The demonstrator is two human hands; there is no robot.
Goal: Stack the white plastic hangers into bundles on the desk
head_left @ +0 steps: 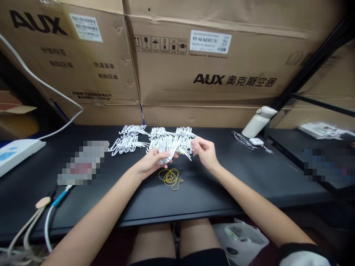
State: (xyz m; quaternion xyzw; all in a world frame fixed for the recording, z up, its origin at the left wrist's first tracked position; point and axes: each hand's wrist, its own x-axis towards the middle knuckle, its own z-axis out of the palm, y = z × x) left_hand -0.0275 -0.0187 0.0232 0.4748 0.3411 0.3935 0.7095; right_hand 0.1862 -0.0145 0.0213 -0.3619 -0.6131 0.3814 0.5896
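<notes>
My left hand (154, 162) is closed around a bundle of small white hangers (168, 147), held above the table with the thumb in front. My right hand (205, 151) is just to the right of that bundle, its fingers pinched together. A thin yellowish strand shows between the two hands, but I cannot make out whether the right fingers grip it. Behind the hands, several bunches of similar white hangers (128, 145) lie in two rows, partly hidden by the held bundle. Below my left hand, a loose tangle of yellow rubber bands (170, 178) rests on the black table (222, 203).
Large cardboard boxes (166, 88) wall off the back. At the right are a white bottle (257, 122), eyeglasses (243, 140) and a small white case (256, 142). A blurred-out device (84, 162) with a cable lies left, near a white power strip (20, 155).
</notes>
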